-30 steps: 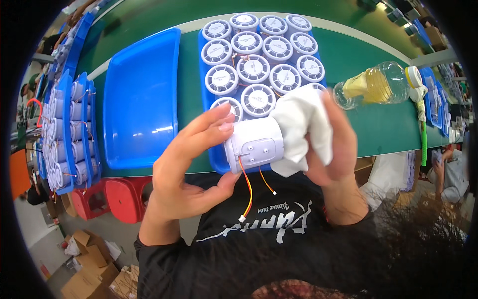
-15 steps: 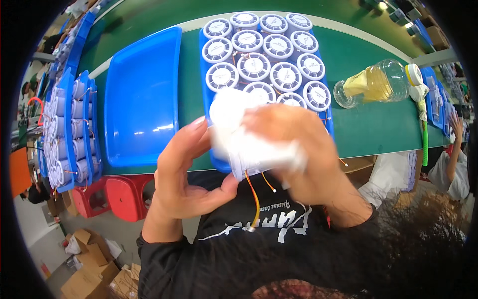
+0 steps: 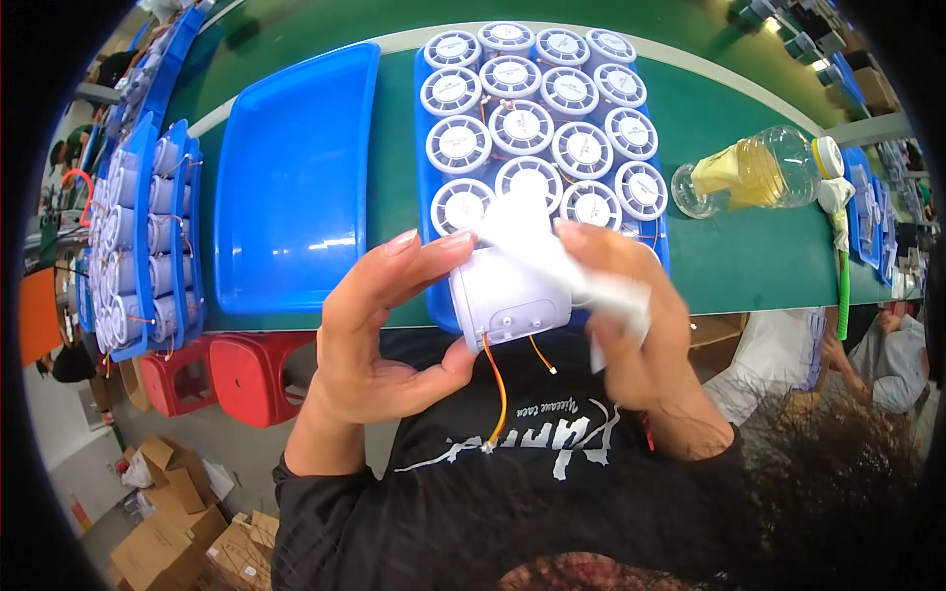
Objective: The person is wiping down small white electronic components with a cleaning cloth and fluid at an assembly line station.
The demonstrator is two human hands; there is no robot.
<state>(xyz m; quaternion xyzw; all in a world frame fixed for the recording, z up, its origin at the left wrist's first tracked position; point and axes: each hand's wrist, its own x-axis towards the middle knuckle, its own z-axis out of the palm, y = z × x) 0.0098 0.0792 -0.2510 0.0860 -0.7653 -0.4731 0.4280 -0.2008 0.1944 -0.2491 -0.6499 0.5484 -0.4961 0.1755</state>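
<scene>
Between fingertips and thumb my left hand [image 3: 389, 330] grips a white cylindrical housing [image 3: 507, 300] by its side. Orange-red wires [image 3: 500, 394] with a small white plug hang from its lower edge, and a shorter lead [image 3: 542, 355] hangs beside them. My right hand [image 3: 636, 315] is closed on a white cloth [image 3: 552, 251], whose folds lie against the housing's top and hide it. Just beyond both hands, a blue tray [image 3: 440, 313] carries rows of similar white round units [image 3: 522, 126] with vented, labelled tops.
An empty blue tray [image 3: 296, 187] lies on the green table [image 3: 399, 128] at left. Stacked trays of white units [image 3: 138, 246] stand farther left. A clear bottle of yellow liquid [image 3: 754, 172] lies at right, near a green-handled tool [image 3: 843, 276]. Red stools [image 3: 251, 379] stand below.
The right hand and cloth have shifted right and down across the housing, uncovering more of its side. The left hand keeps its grip. The table and trays appear slightly shifted in view.
</scene>
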